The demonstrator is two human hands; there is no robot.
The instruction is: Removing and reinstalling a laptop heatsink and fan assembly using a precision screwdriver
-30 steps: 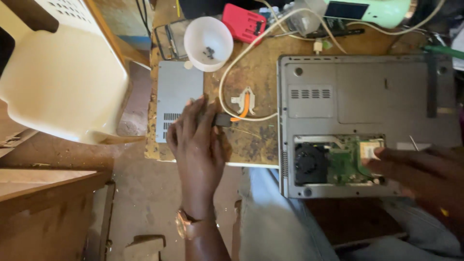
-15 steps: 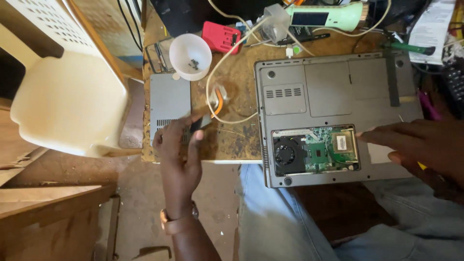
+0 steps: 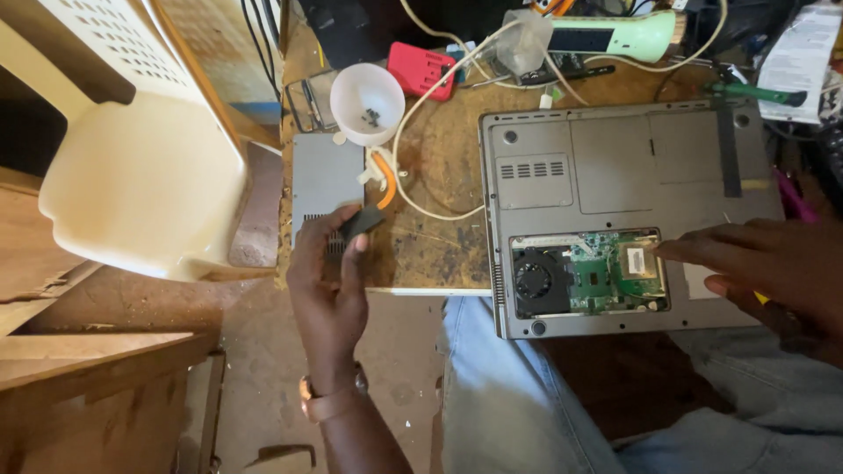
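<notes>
Laptop [image 3: 615,167] upside down at the worktop's right front edge, cover panel already off.
Fan and green circuit board [image 3: 590,281] lie exposed in the open bay — other hatches are not yet opened. Left hand [image 3: 329,281], near the worktop's [image 3: 439,254] front left edge, pinches a small flat dark piece [image 3: 360,221] between thumb and fingers. Right hand [image 3: 773,263] holds nothing visible — its loosely spread fingertips touch the bay's right rim. Grey matte plastic, scarred wood.

The left hand [image 3: 329,276] is raised from a bent wrist, its fingers [image 3: 351,254] curled and pinched shut around a small dark piece. The right hand [image 3: 773,272] is laid flat, palm down, fingers [image 3: 694,250] stretched leftward and empty.
</notes>
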